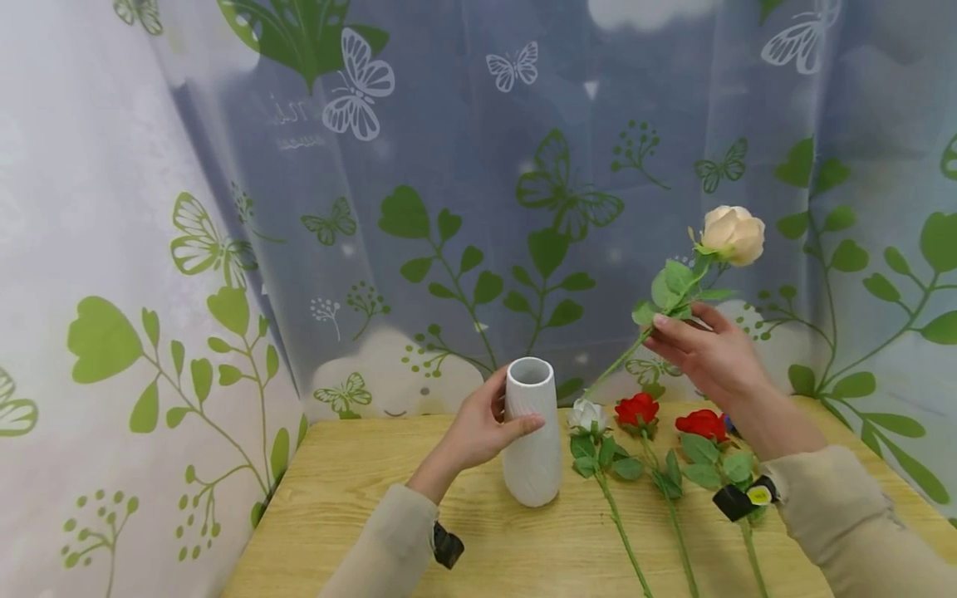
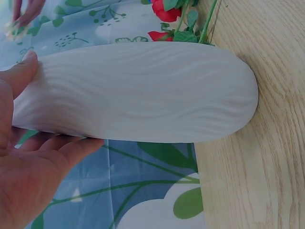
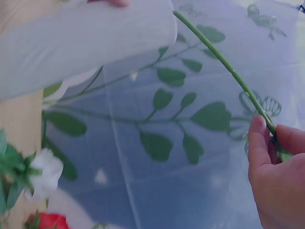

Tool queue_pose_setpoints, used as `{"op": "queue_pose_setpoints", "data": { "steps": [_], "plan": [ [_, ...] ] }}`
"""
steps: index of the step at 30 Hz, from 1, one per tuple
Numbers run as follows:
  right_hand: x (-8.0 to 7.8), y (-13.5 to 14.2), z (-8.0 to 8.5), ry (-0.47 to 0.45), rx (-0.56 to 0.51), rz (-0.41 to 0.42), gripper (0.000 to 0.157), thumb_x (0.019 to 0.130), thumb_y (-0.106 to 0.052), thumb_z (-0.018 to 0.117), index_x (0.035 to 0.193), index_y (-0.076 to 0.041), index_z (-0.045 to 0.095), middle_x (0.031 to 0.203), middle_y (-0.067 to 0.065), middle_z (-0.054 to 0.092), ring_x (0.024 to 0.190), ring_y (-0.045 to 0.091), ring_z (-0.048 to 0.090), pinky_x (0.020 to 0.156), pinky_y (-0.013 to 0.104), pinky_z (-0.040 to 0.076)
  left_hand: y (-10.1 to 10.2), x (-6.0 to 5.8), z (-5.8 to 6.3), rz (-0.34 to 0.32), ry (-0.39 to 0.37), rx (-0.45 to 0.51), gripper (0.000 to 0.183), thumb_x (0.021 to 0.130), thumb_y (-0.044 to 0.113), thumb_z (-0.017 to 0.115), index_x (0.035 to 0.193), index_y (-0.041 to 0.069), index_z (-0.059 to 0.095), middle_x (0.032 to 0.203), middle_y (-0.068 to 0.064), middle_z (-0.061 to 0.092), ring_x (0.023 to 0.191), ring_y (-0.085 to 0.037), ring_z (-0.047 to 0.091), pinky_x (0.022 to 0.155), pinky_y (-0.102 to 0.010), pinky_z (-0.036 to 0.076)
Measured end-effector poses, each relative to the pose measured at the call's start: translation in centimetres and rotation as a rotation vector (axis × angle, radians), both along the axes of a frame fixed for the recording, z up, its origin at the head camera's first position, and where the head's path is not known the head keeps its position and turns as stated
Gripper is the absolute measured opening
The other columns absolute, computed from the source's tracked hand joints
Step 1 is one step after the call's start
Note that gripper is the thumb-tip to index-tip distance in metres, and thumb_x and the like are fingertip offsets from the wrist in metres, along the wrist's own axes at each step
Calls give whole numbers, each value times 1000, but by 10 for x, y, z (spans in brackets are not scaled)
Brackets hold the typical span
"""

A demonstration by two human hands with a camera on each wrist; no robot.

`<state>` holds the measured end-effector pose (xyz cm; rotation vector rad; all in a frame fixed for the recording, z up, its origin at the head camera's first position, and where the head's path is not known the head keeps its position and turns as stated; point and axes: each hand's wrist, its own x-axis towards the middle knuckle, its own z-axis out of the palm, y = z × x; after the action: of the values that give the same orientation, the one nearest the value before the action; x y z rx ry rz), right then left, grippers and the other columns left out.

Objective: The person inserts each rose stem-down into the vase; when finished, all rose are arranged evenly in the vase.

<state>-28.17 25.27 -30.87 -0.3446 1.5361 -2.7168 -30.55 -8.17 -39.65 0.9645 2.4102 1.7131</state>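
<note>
A white ribbed vase [image 1: 532,448] stands on the wooden table, its round mouth facing up. My left hand [image 1: 478,423] grips it near the top, thumb across the front and fingers behind; the left wrist view shows the vase [image 2: 143,93] lying sideways across the picture. Up to the right, my right hand [image 1: 706,349] pinches the green stem [image 3: 233,71] of a cream artificial rose [image 1: 733,235] just below its leaves. The rose leans with its bloom up and right. Its bare stem end points down and left, near the vase rim in the right wrist view.
On the wooden table [image 1: 374,498], right of the vase, lie a white rose [image 1: 588,415], a red rose [image 1: 637,410] and another red rose [image 1: 703,425], stems toward the front. Something blue [image 1: 729,425] shows behind the right forearm. A printed curtain [image 1: 449,166] hangs behind the table.
</note>
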Motion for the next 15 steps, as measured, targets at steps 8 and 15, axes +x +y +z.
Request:
{"op": "queue_pose_setpoints", "data": {
  "steps": [8, 15],
  "plan": [
    [-2, -30, 21, 37, -74, -28, 34, 100, 5, 66, 116, -14, 43, 97, 6, 72, 90, 23, 78, 88, 35, 65, 1, 0, 1, 7, -1, 6, 79, 98, 21, 78, 164, 22, 36, 153, -7, 56, 135, -31, 62, 106, -49, 56],
    [-6, -48, 28, 75, -89, -66, 33, 98, 6, 69, 119, -11, 50, 100, 7, 72, 89, 22, 78, 87, 34, 65, 1, 0, 0, 17, -17, -7, 78, 98, 23, 79, 164, 25, 37, 152, -4, 57, 136, -28, 61, 108, -48, 55]
  ]
}}
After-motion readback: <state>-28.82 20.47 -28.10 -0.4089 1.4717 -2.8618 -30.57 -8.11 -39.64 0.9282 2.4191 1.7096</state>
